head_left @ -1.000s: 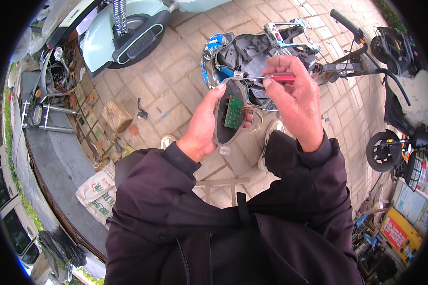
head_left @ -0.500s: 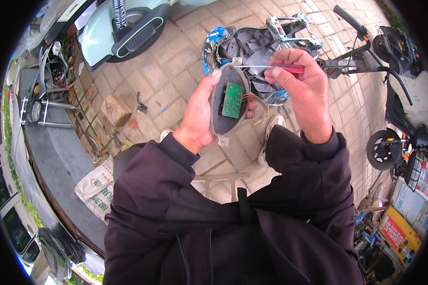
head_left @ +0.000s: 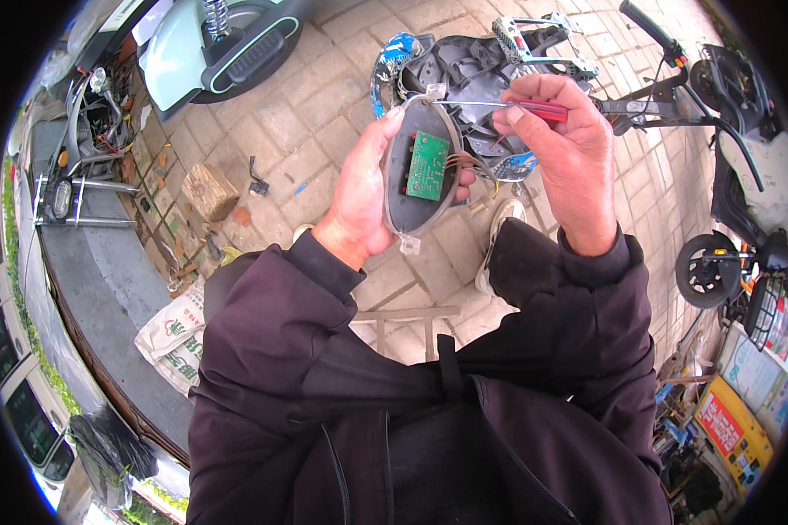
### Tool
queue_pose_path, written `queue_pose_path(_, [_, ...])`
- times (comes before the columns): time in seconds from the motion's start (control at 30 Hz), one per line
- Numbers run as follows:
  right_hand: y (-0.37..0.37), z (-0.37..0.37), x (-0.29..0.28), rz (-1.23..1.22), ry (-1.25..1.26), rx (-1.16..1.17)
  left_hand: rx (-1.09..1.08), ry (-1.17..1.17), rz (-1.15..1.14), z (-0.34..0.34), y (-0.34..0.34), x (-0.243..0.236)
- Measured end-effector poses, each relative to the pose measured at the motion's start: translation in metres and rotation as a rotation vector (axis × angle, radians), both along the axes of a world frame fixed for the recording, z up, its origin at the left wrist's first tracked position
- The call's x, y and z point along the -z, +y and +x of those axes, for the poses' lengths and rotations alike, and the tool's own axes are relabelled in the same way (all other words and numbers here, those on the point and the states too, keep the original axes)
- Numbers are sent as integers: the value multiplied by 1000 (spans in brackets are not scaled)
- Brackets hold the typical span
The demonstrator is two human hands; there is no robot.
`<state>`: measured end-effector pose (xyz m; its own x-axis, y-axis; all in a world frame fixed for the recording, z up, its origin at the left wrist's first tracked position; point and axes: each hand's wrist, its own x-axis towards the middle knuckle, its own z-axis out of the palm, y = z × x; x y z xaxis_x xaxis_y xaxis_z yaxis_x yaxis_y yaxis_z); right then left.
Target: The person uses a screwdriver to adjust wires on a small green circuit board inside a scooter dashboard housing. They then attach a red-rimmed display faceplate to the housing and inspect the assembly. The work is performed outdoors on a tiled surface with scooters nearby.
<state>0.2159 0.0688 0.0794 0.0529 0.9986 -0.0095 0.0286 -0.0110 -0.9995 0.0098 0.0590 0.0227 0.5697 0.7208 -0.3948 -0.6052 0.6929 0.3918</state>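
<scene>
My left hand [head_left: 364, 179] grips an oval dark grey plastic housing [head_left: 401, 210], thumb along its left rim and fingertips showing past its right side. Inside the housing lies a green circuit board [head_left: 428, 166], with several thin wires [head_left: 460, 160] running out at its right. Clear plastic tabs stick out at the housing's top and bottom ends. In my right hand [head_left: 562, 144] is a screwdriver with a red handle [head_left: 543, 110], pinched between thumb and fingers. Its thin metal shaft points left, and the tip is at the housing's top end; whether it touches a screw is too small to tell.
Beyond my hands, blue and black plastic scooter body parts [head_left: 464, 66] lie on the brick paving. A wooden block [head_left: 210, 192] sits to the left, near a white woven sack [head_left: 173, 337]. A light green scooter [head_left: 179, 57] stands far left; another handlebar [head_left: 648, 26] rises at right.
The view has shifted slightly, so the surroundings sit a little higher. Both hands keep their grips, and the screwdriver tip stays at the housing's top end.
</scene>
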Motion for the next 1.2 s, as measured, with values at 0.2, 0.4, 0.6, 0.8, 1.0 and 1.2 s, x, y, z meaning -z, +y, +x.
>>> queue_pose_path(0.2, [-1, 6, 2, -218, -54, -148, -28, -14, 14, -2, 0, -5])
queue_pose_path(0.4, [3, 12, 11, -356, -36, -262, -37, -21, 4, -5, 2, -5])
queue_pose_path(0.6, [8, 15, 17, -366, 54, -242, -25, -64, -11, -7, 4, -4])
queue_pose_path(0.8, [8, 17, 16, -338, 71, -261, -25, -83, -5, -7, 3, -4])
queue_pose_path(1.0, [8, 19, 16, -344, 119, -275, -25, -102, -6, -8, 3, -4])
queue_pose_path(1.2, [8, 20, 14, -312, 98, -264, -29, -106, -5, -7, 3, -3])
